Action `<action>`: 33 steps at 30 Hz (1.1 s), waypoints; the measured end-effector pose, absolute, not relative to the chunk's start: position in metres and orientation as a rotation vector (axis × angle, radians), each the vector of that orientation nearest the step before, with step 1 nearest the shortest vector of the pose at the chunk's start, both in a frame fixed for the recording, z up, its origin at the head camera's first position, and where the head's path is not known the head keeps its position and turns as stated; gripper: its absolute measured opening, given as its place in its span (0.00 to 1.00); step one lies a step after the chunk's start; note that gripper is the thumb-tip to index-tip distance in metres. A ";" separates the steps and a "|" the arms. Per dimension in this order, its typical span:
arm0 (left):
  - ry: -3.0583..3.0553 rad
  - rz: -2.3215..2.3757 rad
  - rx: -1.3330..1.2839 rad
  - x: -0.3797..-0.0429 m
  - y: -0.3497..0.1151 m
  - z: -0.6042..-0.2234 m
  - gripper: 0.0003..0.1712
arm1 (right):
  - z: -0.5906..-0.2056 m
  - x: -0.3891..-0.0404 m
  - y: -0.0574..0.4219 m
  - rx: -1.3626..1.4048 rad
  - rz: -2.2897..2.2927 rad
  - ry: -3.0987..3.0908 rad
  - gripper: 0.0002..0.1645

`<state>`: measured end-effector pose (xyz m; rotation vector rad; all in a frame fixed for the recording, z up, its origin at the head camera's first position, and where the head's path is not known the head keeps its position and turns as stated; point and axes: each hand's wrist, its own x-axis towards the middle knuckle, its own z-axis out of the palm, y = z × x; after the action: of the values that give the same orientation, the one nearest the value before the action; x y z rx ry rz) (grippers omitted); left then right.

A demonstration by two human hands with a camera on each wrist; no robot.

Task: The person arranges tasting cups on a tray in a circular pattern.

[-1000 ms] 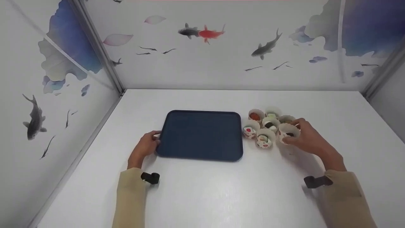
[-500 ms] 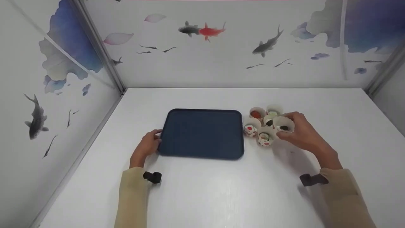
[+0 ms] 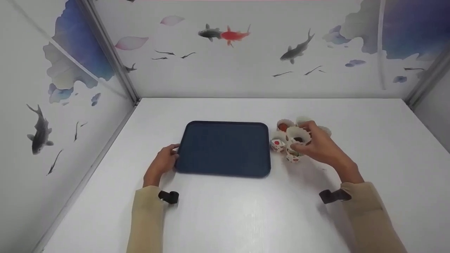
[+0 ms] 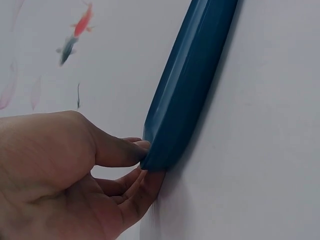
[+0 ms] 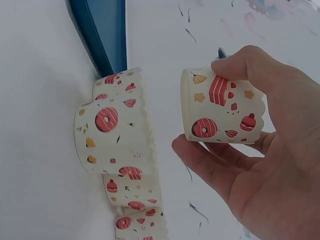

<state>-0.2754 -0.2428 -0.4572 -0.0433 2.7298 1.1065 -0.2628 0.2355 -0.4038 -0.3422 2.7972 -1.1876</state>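
A dark blue tray (image 3: 225, 149) lies flat on the white table. At its left edge my left hand (image 3: 163, 160) pinches the rim, with the thumb on top and fingers underneath in the left wrist view. My right hand (image 3: 321, 146) grips a printed paper baking cup (image 5: 222, 117) between thumb and fingers. That cup, with a dark piece inside, is raised over the other paper cups. Beside the tray's right edge stand a cup with a red-dotted piece (image 3: 277, 147), one with an orange-red piece (image 3: 285, 122) and a front cup (image 3: 293, 159), partly hidden by the held one.
Another cup (image 3: 325, 131) stands behind my right hand, and a back cup (image 3: 303, 120) is partly covered by it. White walls (image 3: 246, 77) painted with fish enclose the table (image 3: 232, 218) at the back and sides.
My right hand has lifted its cup from the right of the group and carried it leftward over the other cups. The left hand keeps its hold on the tray.
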 end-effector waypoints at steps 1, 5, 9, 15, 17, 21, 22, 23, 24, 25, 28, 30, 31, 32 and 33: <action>2.730 1.112 -0.043 -0.275 -0.243 -0.457 0.28 | -0.404 -0.264 0.234 -0.353 -1.209 2.791 0.42; 2.741 1.110 -0.034 -0.275 -0.242 -0.457 0.28 | -0.407 -0.267 0.226 -0.368 -1.251 2.782 0.40; 2.739 1.117 -0.029 -0.275 -0.242 -0.457 0.28 | -0.410 -0.272 0.215 -0.407 -1.260 2.800 0.41; 2.741 1.113 -0.034 -0.275 -0.242 -0.456 0.28 | -0.412 -0.284 0.198 -0.370 -1.222 2.777 0.44; 2.745 1.108 -0.036 -0.275 -0.242 -0.456 0.28 | -0.413 -0.287 0.194 -0.350 -1.208 2.767 0.45; 2.746 1.116 -0.044 -0.275 -0.242 -0.457 0.28 | -0.413 -0.295 0.183 -0.365 -1.258 2.739 0.44; 2.746 1.124 -0.049 -0.275 -0.242 -0.458 0.28 | -0.413 -0.296 0.180 -0.378 -1.265 2.743 0.43; 2.746 1.127 -0.054 -0.275 -0.242 -0.458 0.28 | -0.413 -0.298 0.177 -0.384 -1.278 2.748 0.43; 2.745 1.131 -0.058 -0.275 -0.241 -0.458 0.28 | -0.413 -0.300 0.173 -0.393 -1.291 2.757 0.42; 2.741 1.135 -0.063 -0.275 -0.241 -0.458 0.28 | -0.414 -0.302 0.170 -0.398 -1.305 2.774 0.42; 2.731 1.144 -0.077 -0.275 -0.241 -0.459 0.28 | -0.419 -0.307 0.158 -0.390 -1.350 2.829 0.41; 2.730 1.145 -0.084 -0.274 -0.240 -0.459 0.28 | -0.424 -0.309 0.150 -0.356 -1.387 2.843 0.41; 2.733 1.144 -0.087 -0.274 -0.240 -0.459 0.28 | -0.426 -0.310 0.146 -0.345 -1.398 2.849 0.41; 2.738 1.139 -0.088 -0.274 -0.240 -0.459 0.28 | -0.428 -0.311 0.142 -0.335 -1.403 2.852 0.42; 2.744 1.133 -0.088 -0.274 -0.240 -0.458 0.28 | -0.430 -0.312 0.138 -0.334 -1.411 2.851 0.42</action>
<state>-0.2741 -0.2404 -0.4585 -0.0876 2.7442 1.1333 -0.3122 0.1384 -0.4296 -0.3339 2.8508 -1.4108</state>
